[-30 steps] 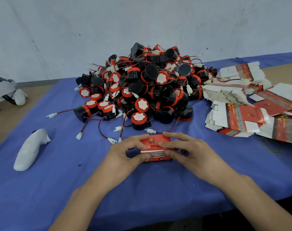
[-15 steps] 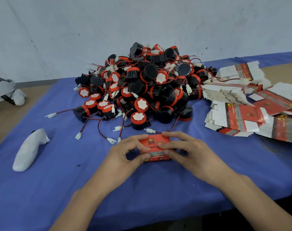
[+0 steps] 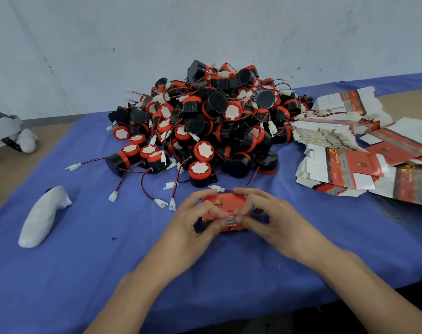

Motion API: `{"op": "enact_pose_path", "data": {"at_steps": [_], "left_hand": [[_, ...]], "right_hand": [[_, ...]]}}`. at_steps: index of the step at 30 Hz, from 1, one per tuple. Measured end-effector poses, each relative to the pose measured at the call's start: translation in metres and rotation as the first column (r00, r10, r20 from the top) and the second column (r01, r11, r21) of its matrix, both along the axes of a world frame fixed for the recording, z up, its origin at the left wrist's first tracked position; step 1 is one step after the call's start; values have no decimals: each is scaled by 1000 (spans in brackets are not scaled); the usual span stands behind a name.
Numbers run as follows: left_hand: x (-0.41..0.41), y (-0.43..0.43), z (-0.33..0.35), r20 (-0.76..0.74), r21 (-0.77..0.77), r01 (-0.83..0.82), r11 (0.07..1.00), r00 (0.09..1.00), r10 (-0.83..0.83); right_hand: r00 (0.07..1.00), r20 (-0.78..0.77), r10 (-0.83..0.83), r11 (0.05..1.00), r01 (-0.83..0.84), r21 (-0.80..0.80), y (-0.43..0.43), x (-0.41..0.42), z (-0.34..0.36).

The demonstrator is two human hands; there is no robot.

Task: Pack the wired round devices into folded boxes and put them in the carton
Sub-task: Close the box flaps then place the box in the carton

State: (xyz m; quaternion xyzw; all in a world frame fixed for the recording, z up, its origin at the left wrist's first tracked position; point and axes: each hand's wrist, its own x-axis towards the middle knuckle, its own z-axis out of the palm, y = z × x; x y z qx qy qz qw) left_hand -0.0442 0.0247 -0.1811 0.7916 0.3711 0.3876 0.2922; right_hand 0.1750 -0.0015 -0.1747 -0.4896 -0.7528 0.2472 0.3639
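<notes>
Just in front of the pile of wired round devices point(image 3: 205, 121), a small red box point(image 3: 223, 205) is held above the blue surface point(image 3: 96, 273). The left hand point(image 3: 193, 222) and right hand point(image 3: 275, 220) each keep a closed grip on one end, fingers curled over its top. Flat boxes point(image 3: 342, 165) lie right of the pile.

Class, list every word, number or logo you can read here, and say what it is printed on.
"ST" (first letter unsure): top of the red box.
"ing here": front of the same box, its start hidden.
Other print on that box: blurred.
Print and yellow emblems on the flat box blanks: too small to read.
</notes>
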Motion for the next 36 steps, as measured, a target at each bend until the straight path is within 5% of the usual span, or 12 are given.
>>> {"op": "enact_pose_path", "data": {"at_steps": [16,25,36], "left_hand": [[0,-1,4,-72,-1,-29,1000,997,29],[11,-8,16,195,-221,-100,970,970,145],[39,-28,31,474,-234,-17,972,871,129]], "right_hand": [[989,-136,50,993,-64,-98,1,0,6],[946,-325,13,991,-55,-119,0,-6,8],[759,-643,-101,994,43,-105,-13,-45,19]]}}
